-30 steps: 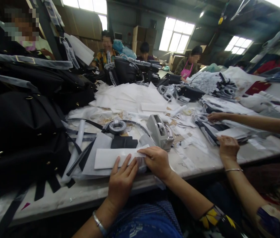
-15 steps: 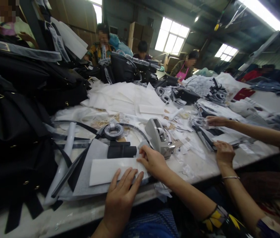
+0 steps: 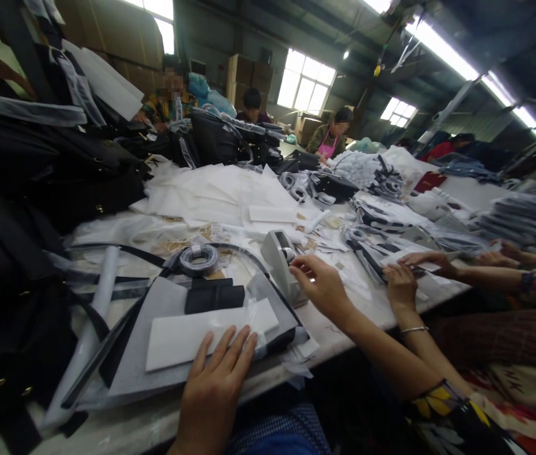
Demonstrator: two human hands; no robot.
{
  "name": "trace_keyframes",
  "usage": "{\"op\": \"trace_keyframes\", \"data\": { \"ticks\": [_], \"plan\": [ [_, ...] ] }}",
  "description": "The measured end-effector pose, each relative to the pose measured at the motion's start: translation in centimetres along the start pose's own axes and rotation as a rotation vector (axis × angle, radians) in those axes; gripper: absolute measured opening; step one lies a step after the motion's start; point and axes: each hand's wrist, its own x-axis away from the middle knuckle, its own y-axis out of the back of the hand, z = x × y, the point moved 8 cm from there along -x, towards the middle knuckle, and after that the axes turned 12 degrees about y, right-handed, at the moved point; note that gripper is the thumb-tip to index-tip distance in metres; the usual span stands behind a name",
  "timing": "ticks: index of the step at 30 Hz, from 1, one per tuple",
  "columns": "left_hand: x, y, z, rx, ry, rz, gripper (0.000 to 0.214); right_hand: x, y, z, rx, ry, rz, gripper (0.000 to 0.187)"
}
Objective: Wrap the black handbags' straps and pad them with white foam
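My left hand [image 3: 215, 385] lies flat, fingers spread, on a white folded foam strip [image 3: 177, 338]. Beneath the strip is a sheet of thin grey-white packing paper [image 3: 130, 373], over a black bag piece with a long handle. My right hand [image 3: 325, 287] is at the front of a grey tape dispenser [image 3: 272, 265], its fingers bent and slightly apart; no tape can be made out between them. Just behind the strip sit a black folded piece [image 3: 215, 298] and a wrapped coiled strap [image 3: 199, 259].
Black bags [image 3: 7, 284] crowd the left side, next to a rolled plastic tube [image 3: 88, 335]. White foam sheets [image 3: 215, 193] are heaped behind. To the right, a co-worker's hands [image 3: 403, 284] handle pieces on the same table. More people stand at the back.
My right hand has left the foam strip and moved right to the tape dispenser. My left hand stays on the strip. The view has shifted right.
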Motion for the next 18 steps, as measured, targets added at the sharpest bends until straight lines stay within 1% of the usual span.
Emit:
{"op": "trace_keyframes", "data": {
  "ticks": [1,2,3,5,6,8,11,13,15,18],
  "plan": [
    [0.0,-0.1,0.0,-0.005,-0.004,0.015,0.052,-0.1,1.4,-1.6,-0.022,-0.087,-0.026,0.008],
    [0.1,-0.3,0.0,-0.014,-0.013,0.034,0.051,-0.1,2.1,-3.4,-0.076,-0.200,-0.009,0.009],
    [0.2,-0.4,0.1,-0.026,-0.023,0.048,0.050,-0.1,2.1,-5.2,-0.155,-0.323,0.041,0.010],
    [0.5,-0.7,0.0,-0.058,-0.056,0.049,0.049,-0.1,0.9,-7.7,-0.330,-0.539,0.178,0.018],
    [0.6,-0.8,0.0,-0.076,-0.073,0.042,0.049,-0.2,0.1,-8.3,-0.401,-0.609,0.238,0.022],
    [0.8,-0.9,-0.1,-0.112,-0.100,0.029,0.049,-0.9,-1.2,-8.8,-0.485,-0.677,0.311,0.026],
    [0.9,-1.1,-0.2,-0.142,-0.112,0.024,0.049,-1.6,-3.0,-8.7,-0.596,-0.789,0.402,0.024],
    [0.9,-1.1,-0.1,-0.142,-0.106,0.026,0.049,-1.7,-3.6,-8.5,-0.641,-0.861,0.438,0.022],
    [1.0,-1.2,0.0,-0.131,-0.098,0.029,0.049,-1.6,-3.9,-8.5,-0.676,-0.917,0.443,0.022],
    [1.0,-1.3,0.3,-0.098,-0.080,0.036,0.047,-1.6,-3.8,-8.4,-0.728,-0.944,0.388,0.020]
  ]
}}
